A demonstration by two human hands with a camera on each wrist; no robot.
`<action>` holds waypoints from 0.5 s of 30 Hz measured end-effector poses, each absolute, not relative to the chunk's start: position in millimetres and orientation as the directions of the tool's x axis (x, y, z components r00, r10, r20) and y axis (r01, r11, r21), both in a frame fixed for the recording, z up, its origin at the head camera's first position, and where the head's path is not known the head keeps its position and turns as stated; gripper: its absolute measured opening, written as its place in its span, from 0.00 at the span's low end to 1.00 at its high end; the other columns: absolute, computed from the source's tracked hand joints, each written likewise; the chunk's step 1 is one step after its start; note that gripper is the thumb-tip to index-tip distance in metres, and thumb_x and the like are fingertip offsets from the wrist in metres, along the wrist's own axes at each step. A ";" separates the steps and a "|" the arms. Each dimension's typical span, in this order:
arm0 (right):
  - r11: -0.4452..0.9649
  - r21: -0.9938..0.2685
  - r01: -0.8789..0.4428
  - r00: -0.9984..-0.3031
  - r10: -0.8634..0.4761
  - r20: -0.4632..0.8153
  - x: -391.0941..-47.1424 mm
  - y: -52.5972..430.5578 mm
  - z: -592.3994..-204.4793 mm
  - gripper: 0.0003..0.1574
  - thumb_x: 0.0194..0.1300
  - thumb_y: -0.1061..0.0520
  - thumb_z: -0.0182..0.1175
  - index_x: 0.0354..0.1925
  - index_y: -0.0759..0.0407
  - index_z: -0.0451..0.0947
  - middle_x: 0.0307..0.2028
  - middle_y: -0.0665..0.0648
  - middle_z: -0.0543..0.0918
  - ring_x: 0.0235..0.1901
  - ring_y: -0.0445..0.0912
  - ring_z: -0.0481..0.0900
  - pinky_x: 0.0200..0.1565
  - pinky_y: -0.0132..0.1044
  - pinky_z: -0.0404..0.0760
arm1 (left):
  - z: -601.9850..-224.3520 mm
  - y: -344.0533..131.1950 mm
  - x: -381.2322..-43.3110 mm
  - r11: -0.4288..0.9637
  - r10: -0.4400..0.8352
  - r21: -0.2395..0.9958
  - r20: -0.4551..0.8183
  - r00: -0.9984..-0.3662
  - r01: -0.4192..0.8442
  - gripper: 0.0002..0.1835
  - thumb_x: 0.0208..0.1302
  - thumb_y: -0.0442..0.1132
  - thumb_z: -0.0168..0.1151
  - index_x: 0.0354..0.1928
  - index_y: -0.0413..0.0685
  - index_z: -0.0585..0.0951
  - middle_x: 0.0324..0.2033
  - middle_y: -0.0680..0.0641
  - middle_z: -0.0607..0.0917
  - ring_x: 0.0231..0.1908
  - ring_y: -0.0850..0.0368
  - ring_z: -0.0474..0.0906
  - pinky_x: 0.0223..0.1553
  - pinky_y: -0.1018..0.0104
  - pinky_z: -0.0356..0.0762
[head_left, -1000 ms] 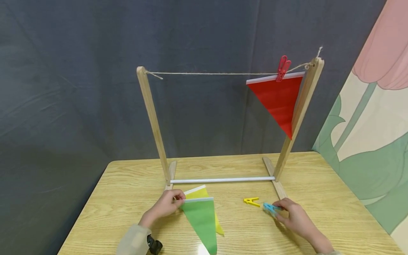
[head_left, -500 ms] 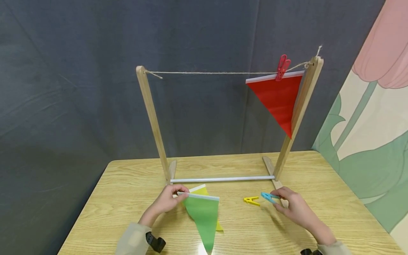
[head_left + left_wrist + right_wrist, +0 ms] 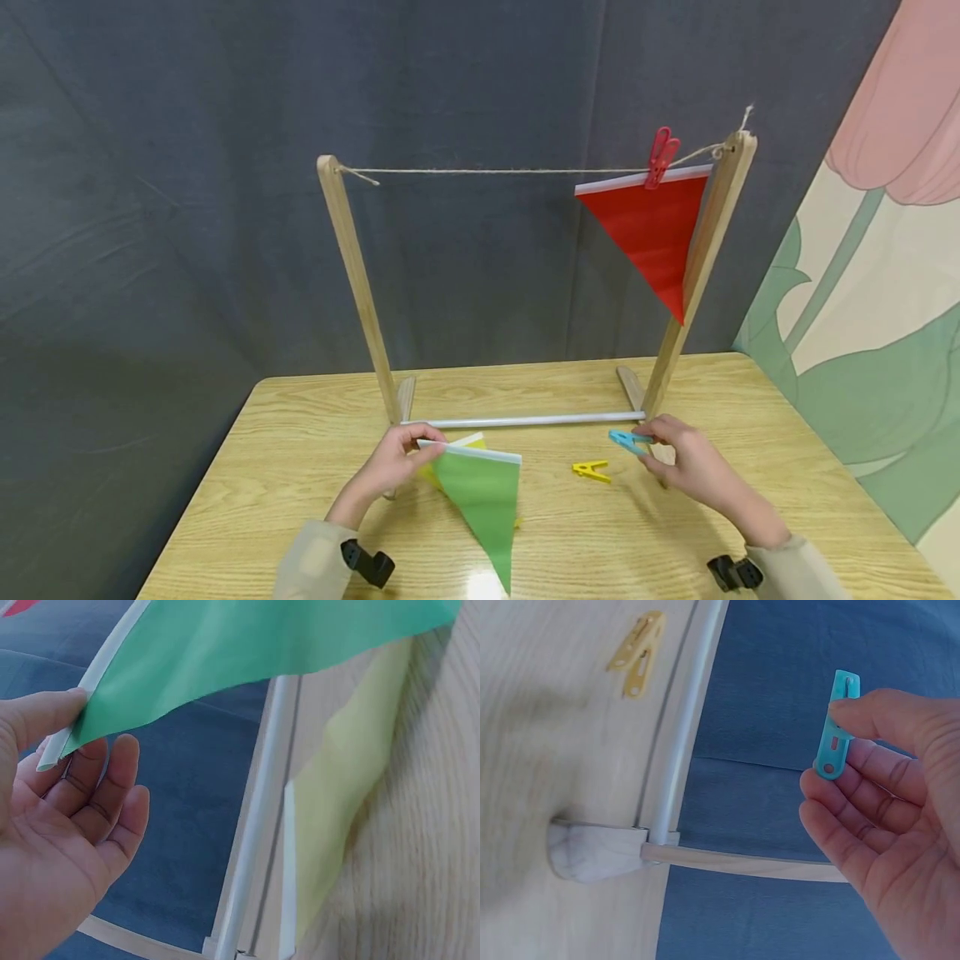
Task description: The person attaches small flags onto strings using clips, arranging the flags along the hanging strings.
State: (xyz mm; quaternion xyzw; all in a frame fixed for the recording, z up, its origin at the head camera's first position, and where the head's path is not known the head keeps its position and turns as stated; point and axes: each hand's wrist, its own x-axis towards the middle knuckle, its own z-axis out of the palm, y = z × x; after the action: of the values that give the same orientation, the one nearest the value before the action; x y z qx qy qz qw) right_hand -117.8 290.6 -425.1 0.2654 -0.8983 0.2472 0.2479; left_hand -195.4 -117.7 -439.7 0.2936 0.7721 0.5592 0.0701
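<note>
My left hand (image 3: pixel 397 462) pinches a green triangular flag (image 3: pixel 483 496) by the left corner of its white top edge. Its point hangs down just above the table. A yellow flag (image 3: pixel 337 780) lies on the table beneath it, mostly covered in the head view. My right hand (image 3: pixel 693 467) holds a blue clothespin (image 3: pixel 836 727) between thumb and fingers, raised off the table. Left of that hand lies a yellow clothespin (image 3: pixel 591 471). A red flag (image 3: pixel 652 233) hangs at the right end of the string (image 3: pixel 480 172), clipped by a red clothespin (image 3: pixel 662 158).
Two wooden posts (image 3: pixel 352 275) carry the string. A white rod (image 3: pixel 525 421) joins their feet low across the table (image 3: pixel 300 417). Behind stands a dark curtain (image 3: pixel 187 167), and a wall with a painted flower (image 3: pixel 877 333) is at the right.
Both hands have risen slightly from the table. The green flag has lifted and shifted right in my left hand's grip, and the blue clothespin has come up with my right hand.
</note>
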 end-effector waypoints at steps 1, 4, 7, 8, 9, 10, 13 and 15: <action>0.739 -0.306 -0.600 -0.733 -0.355 0.580 -118.5 290.6 -423.6 0.24 0.37 0.73 0.73 0.35 0.60 0.79 0.31 0.50 0.78 0.29 0.37 0.75 0.27 0.32 0.77 | -438.4 -117.7 -195.3 0.192 0.531 0.908 0.223 -0.817 0.372 0.07 0.63 0.34 0.60 0.37 0.35 0.82 0.33 0.50 0.83 0.33 0.63 0.72 0.33 0.70 0.70; 0.744 -0.289 -0.603 -0.724 -0.357 0.590 -120.3 290.1 -419.8 0.24 0.36 0.73 0.73 0.35 0.61 0.79 0.31 0.51 0.79 0.29 0.38 0.75 0.27 0.32 0.77 | -435.6 -117.8 -195.5 0.158 0.529 0.912 0.245 -0.812 0.378 0.07 0.63 0.32 0.59 0.38 0.34 0.81 0.33 0.54 0.82 0.30 0.64 0.71 0.30 0.72 0.68; 0.747 -0.280 -0.603 -0.720 -0.358 0.595 -121.5 289.6 -416.4 0.24 0.36 0.72 0.74 0.35 0.60 0.79 0.30 0.51 0.78 0.29 0.36 0.72 0.26 0.32 0.75 | -433.5 -118.1 -195.6 0.122 0.527 0.911 0.277 -0.803 0.394 0.06 0.63 0.30 0.59 0.37 0.33 0.81 0.32 0.57 0.81 0.28 0.64 0.69 0.28 0.73 0.68; 0.747 -0.278 -0.604 -0.718 -0.359 0.596 -121.8 289.4 -415.1 0.24 0.36 0.72 0.74 0.35 0.60 0.79 0.30 0.51 0.78 0.29 0.35 0.72 0.26 0.32 0.75 | -432.9 -118.2 -195.6 0.107 0.528 0.911 0.287 -0.799 0.398 0.05 0.63 0.29 0.58 0.37 0.32 0.80 0.32 0.57 0.81 0.28 0.65 0.69 0.27 0.73 0.67; 0.746 -0.278 -0.606 -0.717 -0.360 0.597 -122.1 289.0 -413.7 0.24 0.36 0.73 0.74 0.35 0.60 0.79 0.30 0.51 0.78 0.29 0.35 0.71 0.26 0.32 0.75 | -431.9 -118.2 -195.3 0.096 0.527 0.912 0.294 -0.797 0.399 0.05 0.63 0.29 0.58 0.37 0.32 0.80 0.32 0.58 0.80 0.27 0.65 0.69 0.27 0.73 0.68; 0.744 -0.279 -0.608 -0.716 -0.361 0.597 -122.4 288.7 -412.2 0.24 0.36 0.73 0.73 0.35 0.60 0.79 0.30 0.51 0.78 0.29 0.35 0.71 0.26 0.32 0.74 | -431.2 -118.2 -195.1 0.080 0.529 0.914 0.300 -0.794 0.398 0.05 0.63 0.28 0.57 0.37 0.31 0.80 0.32 0.58 0.80 0.27 0.66 0.69 0.27 0.73 0.68; 0.738 -0.270 -0.618 -0.705 -0.370 0.605 -123.5 287.4 -407.4 0.24 0.35 0.73 0.73 0.35 0.60 0.80 0.30 0.51 0.79 0.29 0.36 0.72 0.27 0.32 0.75 | -428.0 -117.6 -194.1 0.038 0.524 0.921 0.312 -0.792 0.387 0.06 0.63 0.28 0.57 0.37 0.29 0.79 0.31 0.59 0.80 0.28 0.67 0.71 0.29 0.72 0.71; 0.737 -0.263 -0.623 -0.700 -0.374 0.609 -124.5 286.6 -404.1 0.24 0.35 0.73 0.73 0.35 0.60 0.80 0.30 0.51 0.79 0.29 0.37 0.73 0.27 0.33 0.76 | -425.2 -116.8 -193.5 0.018 0.513 0.923 0.321 -0.796 0.384 0.07 0.63 0.28 0.57 0.37 0.27 0.78 0.31 0.60 0.80 0.29 0.67 0.72 0.31 0.72 0.73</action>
State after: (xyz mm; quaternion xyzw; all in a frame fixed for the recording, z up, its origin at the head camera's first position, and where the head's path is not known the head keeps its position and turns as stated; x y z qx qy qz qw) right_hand -124.5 286.6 -404.1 0.2794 -0.8923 0.2314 0.2686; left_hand -193.5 -116.8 -425.2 0.3150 0.7117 0.6258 0.0515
